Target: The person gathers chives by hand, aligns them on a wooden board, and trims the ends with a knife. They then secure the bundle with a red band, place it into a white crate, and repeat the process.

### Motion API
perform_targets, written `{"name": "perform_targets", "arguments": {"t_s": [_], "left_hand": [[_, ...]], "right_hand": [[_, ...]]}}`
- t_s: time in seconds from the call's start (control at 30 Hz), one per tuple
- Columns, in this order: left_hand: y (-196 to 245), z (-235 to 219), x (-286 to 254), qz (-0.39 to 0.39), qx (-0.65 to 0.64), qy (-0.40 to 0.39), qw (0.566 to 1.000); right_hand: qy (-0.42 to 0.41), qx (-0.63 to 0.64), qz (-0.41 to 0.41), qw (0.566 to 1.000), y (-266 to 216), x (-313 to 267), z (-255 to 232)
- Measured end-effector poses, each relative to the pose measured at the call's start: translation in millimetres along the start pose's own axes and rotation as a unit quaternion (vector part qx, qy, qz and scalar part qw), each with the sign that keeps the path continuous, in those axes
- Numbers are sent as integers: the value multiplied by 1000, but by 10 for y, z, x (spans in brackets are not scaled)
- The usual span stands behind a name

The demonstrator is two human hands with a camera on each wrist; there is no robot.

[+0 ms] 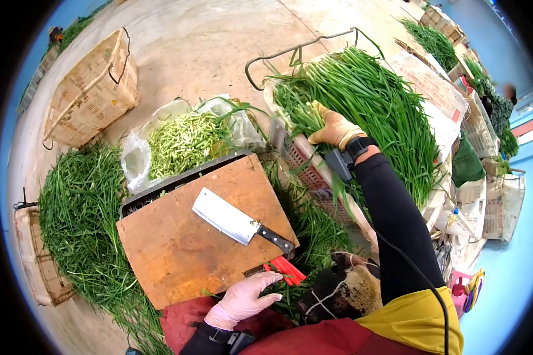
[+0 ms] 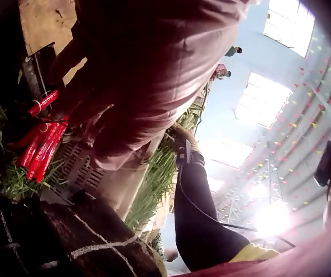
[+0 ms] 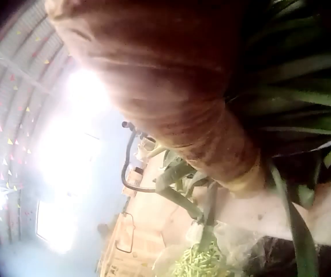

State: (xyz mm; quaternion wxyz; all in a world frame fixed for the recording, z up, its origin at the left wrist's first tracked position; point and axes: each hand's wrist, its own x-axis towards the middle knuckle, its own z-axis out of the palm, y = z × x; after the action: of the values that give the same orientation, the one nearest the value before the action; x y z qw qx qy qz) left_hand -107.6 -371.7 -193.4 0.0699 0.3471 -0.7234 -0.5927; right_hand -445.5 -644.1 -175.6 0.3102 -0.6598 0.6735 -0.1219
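My left hand (image 1: 243, 300), in a pale glove, is held low by the board's near edge, fingers apart, beside red strips (image 1: 289, 270); the left wrist view shows the strips (image 2: 41, 150) near its fingertips. My gloved right hand (image 1: 336, 129) is at the left side of a basket of long green stalks (image 1: 367, 89), its thumb and fingers round some pale stalk ends. In the right wrist view this hand (image 3: 177, 98) is close up by leaves (image 3: 182, 190); its palm side is hidden. A cleaver (image 1: 225, 218) lies on the wooden board (image 1: 189, 254).
Cut stalk pieces (image 1: 186, 142) fill a plastic bag behind the board. Loose greens (image 1: 83, 207) are heaped at the left, below a basket (image 1: 92, 89). The stalk basket has a raised metal handle (image 1: 302, 47). More baskets (image 1: 503, 207) line the right side.
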Motion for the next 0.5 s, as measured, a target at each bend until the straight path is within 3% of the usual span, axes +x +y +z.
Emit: {"name": "perform_targets", "arguments": {"t_s": [0.07, 0.13, 0.2, 0.27, 0.33, 0.37, 0.5], "left_hand": [[8, 1, 4, -1, 1, 1, 1000], [11, 11, 2, -16, -45, 3, 999], [2, 18, -7, -13, -39, 9, 999], [7, 45, 14, -9, -33, 12, 999], [24, 64, 62, -71, -238, 43, 968], [117, 0, 140, -132, -374, 32, 918], [398, -255, 835, 12, -392, 106, 914]], "right_hand": [[-16, 20, 3, 1000, -13, -104, -98], [-73, 172, 6, 982, 17, -253, -200], [-65, 261, 7, 963, 165, -425, -231], [-79, 331, -59, 939, 64, -681, -322], [-101, 367, -70, 922, 104, -862, -370], [-100, 385, -80, 914, 120, -945, -364], [-91, 385, -143, 907, 6, -1219, -310]]}}
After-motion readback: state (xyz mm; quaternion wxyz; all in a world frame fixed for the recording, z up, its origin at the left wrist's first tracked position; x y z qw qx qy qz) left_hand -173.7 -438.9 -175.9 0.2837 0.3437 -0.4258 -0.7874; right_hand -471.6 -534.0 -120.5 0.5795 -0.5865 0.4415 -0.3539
